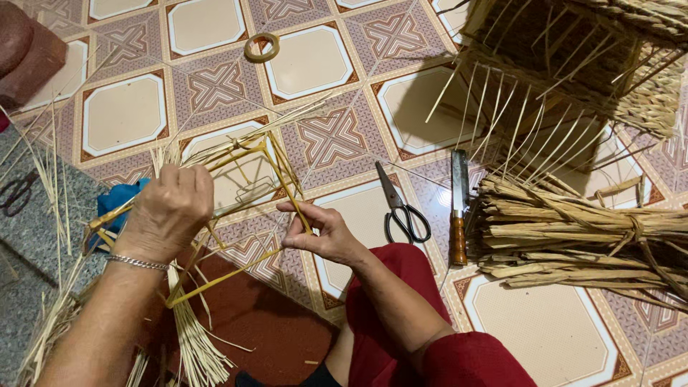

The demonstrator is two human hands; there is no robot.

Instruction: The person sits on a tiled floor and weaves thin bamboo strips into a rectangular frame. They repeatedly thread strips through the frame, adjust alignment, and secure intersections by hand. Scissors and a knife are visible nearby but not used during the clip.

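Frame (244, 208) of thin yellow rods, box-shaped and still bare on most sides, hangs between the two hands just above the tiled floor (552, 337). The left hand (168, 211) closes its grip over the frame's near-left corner, where pale straw strands (190, 337) are gathered and trail down past the wrist. The right hand (319, 229) pinches one upright rod between thumb and fingertips, a narrow grip, on the frame's right side.

Judging by what shows, the weaving looks barely begun: straw is bunched at the left and top-left edges, while the rest of the frame is open, so nearly all the sides remain to be covered. A half-woven basket (573, 57) with loose stakes sticking out stands far beyond the right grip, and may show what a further stage looks like.

Room to move is fair. Just right of the right grip lie scissors (401, 208), then a knife (459, 208) with a wooden handle, blades pointing away; beyond them sits a tied bundle of reeds (573, 236). Ahead of both grips the tiles are open up to a tape roll (261, 46). Left of the left grip, blue cloth (118, 201), loose straw and a second pair of scissors (16, 192) crowd the edge.
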